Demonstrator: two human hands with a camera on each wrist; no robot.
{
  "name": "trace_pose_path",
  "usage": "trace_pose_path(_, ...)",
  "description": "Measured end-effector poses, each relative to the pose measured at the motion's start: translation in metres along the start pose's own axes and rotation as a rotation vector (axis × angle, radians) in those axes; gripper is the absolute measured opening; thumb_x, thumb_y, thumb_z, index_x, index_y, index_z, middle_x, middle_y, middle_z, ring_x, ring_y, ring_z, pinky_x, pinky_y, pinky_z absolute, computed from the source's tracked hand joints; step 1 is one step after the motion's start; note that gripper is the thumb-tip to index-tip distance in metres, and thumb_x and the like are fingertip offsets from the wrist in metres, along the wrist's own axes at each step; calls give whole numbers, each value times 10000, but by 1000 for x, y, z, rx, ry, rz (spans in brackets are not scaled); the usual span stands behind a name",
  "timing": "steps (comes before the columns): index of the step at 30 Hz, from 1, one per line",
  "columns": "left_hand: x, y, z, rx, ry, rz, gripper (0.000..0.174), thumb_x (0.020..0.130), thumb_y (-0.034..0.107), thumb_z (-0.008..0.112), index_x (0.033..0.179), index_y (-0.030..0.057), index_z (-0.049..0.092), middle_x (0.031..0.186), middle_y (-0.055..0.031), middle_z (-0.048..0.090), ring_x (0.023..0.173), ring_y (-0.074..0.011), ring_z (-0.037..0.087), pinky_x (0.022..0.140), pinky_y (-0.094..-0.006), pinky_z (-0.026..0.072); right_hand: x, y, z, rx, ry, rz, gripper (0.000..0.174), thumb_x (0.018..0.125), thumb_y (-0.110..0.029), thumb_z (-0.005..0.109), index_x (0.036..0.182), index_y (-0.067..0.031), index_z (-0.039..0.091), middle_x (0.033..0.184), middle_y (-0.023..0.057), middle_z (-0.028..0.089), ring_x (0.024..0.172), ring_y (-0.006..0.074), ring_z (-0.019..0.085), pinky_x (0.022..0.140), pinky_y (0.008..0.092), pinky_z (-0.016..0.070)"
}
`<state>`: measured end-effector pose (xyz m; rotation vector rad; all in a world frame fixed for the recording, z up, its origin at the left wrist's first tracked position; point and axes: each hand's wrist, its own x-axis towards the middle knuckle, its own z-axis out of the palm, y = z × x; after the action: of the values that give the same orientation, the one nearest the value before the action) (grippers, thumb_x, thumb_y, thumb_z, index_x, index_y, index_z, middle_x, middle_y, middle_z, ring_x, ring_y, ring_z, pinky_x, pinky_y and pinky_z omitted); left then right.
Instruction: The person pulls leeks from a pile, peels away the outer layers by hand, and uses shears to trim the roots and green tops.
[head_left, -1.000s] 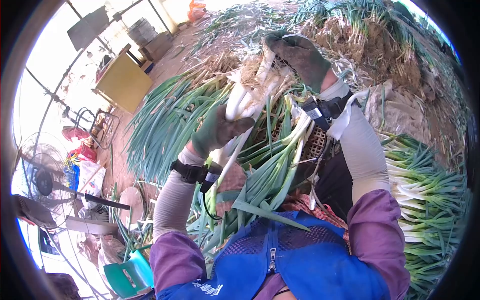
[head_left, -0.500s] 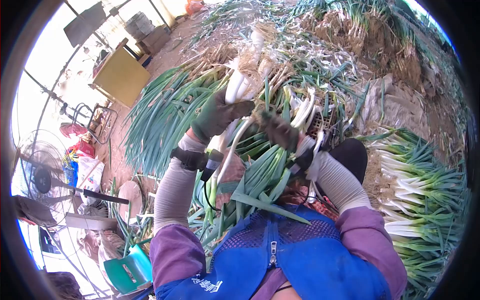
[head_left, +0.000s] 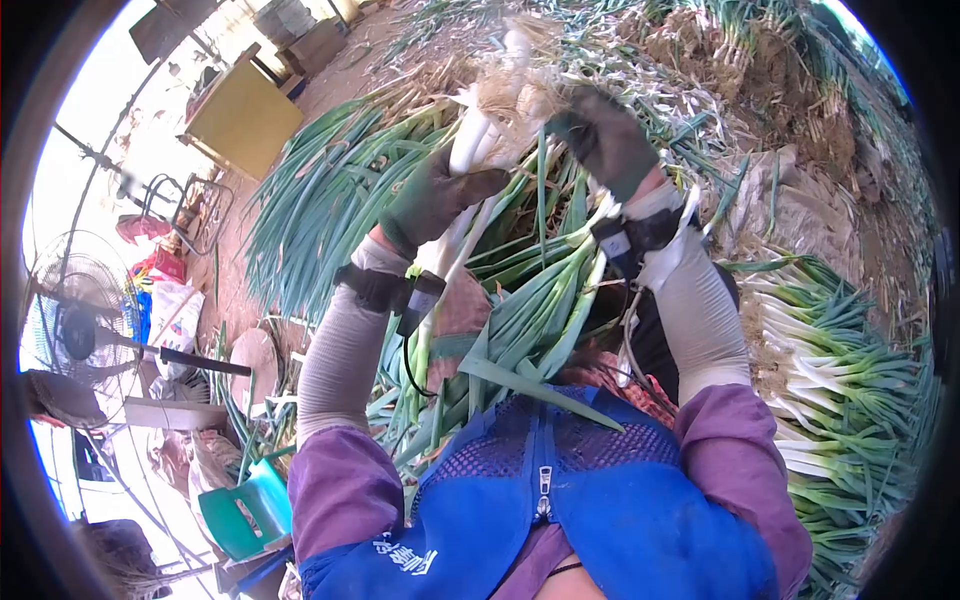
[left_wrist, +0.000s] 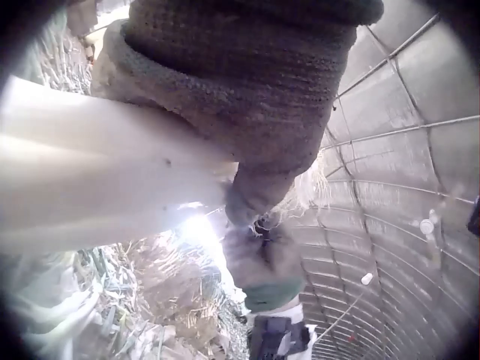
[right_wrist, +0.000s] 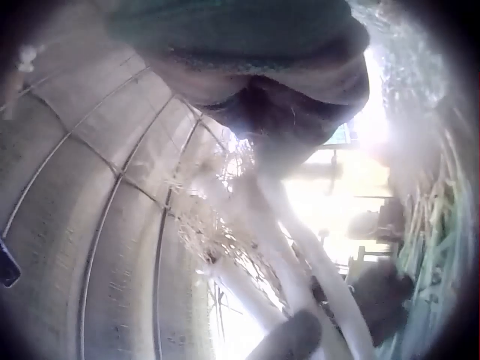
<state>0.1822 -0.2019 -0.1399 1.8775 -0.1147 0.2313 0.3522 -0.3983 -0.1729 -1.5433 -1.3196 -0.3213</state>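
Observation:
In the head view, my gloved left hand (head_left: pixel 435 203) grips a few thick green onions (head_left: pixel 470 140) around their white stalks. Their hairy roots (head_left: pixel 538 95) point away from me, and the green leaves hang toward my lap. My gloved right hand (head_left: pixel 612 145) is beside the root end, fingers curled. White stalks (right_wrist: pixel 292 270) run up to its fingertips in the right wrist view, where it pinches one by the roots. The left wrist view has the white shanks (left_wrist: pixel 97 165) close up under my left glove (left_wrist: pixel 232 82).
Unsorted green onions (head_left: pixel 330 200) lie heaped ahead to the left. A row of clean white-stalked ones (head_left: pixel 830 380) lies at the right. Dirt-rooted bundles (head_left: pixel 740 90) are piled at the far right. A fan (head_left: pixel 75 320), green plastic seat (head_left: pixel 245 510) and yellow board (head_left: pixel 243 125) stand left.
My right hand came down from the root end toward my lap, then went back up to the roots. The left hand keeps its grip in nearly the same place.

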Motion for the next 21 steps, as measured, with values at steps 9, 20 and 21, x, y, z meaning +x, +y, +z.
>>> trace_pose_path(9, 15, -15, -21, 234, -173, 253, 279, 904, 199, 641, 1118, 20, 640, 1037, -93, 668, 950, -200, 640, 864, -307, 498, 44, -100, -2, -793, 36, -497, 395, 941, -131, 471, 1334, -146, 514, 1346, 53, 524, 1283, 276, 446, 1142, 411, 265)
trace_pose_path(20, -44, -26, 3, 352, -168, 5, 796, 722, 133, 807, 1400, 31, 403, 1239, -117, 579, 1119, -202, 559, 934, -351, 463, 84, -39, -36, -860, -222, -440, 74, 909, -149, 524, 915, -129, 595, 886, 27, 554, 857, 187, 568, 837, 361, 475)
trace_pose_path(21, -47, -40, 5, 332, -122, -55, 691, 717, 127, 793, 1321, 30, 472, 1143, -113, 608, 1035, -193, 581, 878, -339, 480, 75, -36, -36, -1023, -249, -457, 145, 877, -135, 541, 1001, -135, 614, 1035, 41, 585, 981, 215, 578, 894, 366, 464)
